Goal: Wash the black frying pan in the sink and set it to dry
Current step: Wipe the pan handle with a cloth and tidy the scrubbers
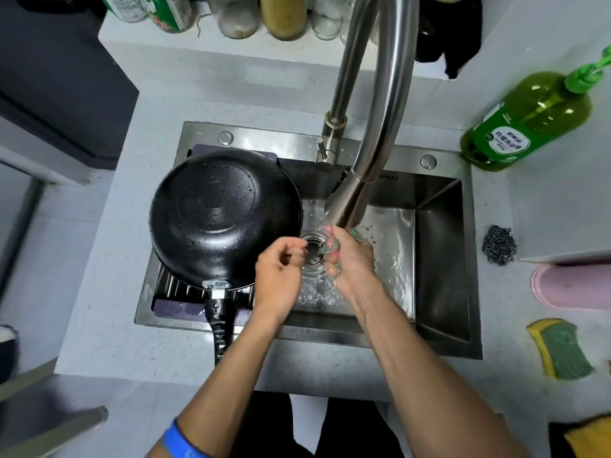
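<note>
The black frying pan lies upside down, wet, on a dark drying rack across the left part of the steel sink. Its handle points toward me over the sink's front rim. My left hand hovers just right of the pan's rim with loosely curled fingers and holds nothing. My right hand grips a small green scrubber above the drain. Water runs onto it from the faucet.
A green dish-soap bottle stands at the sink's back right. On the right counter lie a steel-wool ball, a pink object and a yellow-green sponge. Jars line the back ledge.
</note>
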Demonstrator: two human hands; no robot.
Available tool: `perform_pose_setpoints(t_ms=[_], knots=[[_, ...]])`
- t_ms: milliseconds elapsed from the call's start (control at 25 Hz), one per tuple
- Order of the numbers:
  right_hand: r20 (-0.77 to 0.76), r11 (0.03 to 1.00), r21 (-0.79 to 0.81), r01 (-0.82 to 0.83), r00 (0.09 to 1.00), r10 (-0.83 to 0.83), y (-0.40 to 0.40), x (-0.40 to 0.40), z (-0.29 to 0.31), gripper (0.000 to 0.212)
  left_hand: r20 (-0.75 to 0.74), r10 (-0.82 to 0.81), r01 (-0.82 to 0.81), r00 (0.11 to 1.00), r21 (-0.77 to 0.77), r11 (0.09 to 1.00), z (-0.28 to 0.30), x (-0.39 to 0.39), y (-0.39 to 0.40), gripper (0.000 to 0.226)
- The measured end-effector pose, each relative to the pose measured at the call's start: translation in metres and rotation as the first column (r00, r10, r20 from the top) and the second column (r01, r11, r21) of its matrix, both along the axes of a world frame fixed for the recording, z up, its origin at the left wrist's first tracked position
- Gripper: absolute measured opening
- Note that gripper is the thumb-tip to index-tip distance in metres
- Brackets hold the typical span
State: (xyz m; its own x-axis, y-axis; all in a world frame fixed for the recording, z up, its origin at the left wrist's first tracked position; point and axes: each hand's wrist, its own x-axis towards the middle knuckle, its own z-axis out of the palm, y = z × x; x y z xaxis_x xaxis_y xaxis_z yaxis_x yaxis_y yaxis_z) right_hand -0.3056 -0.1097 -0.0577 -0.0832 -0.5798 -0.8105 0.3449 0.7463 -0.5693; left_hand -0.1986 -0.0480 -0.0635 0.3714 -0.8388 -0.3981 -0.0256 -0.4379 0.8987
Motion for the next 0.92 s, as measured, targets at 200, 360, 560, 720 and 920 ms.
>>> perform_pose_setpoints(t_ms=[200, 360, 560, 720, 920], knots=[[-0.124, 0.999, -0.001, 0.049, 0.991, -0.048, 0.002, -0.009, -0.006, 0.040, -0.061, -0.146, 0.150, 0.987, 0.069, 0.986, 0.002, -0.031, 0.010, 0.025], [-0.156, 0.999, 0.025, 0.043, 0.987, -0.039, 0.005, -0.032, -0.002, 0.034, -0.081, -0.202, 0.207, 0.976, 0.056, 0.977, 0.008, -0.060, 0.009, 0.019], [0.176, 0.988, -0.112, -0.110, 0.976, 0.128, 0.005, -0.086, 0.018, 0.026, -0.313, -0.323, 0.332, 0.893, -0.024, 0.943, 0.015, -0.093, -0.003, 0.063], [-0.374, 0.739, -0.138, -0.659, 0.726, 0.578, -0.002, -0.144, 0.031, 0.053, -0.265, -0.260, 0.257, 0.928, -0.047, 0.965, 0.013, -0.118, -0.026, 0.045], [-0.493, 0.821, -0.182, -0.542, 0.772, 0.401, -0.001, -0.195, 0.035, 0.045, -0.146, -0.383, 0.379, 0.912, -0.057, 0.924, 0.015, -0.147, -0.042, 0.024]])
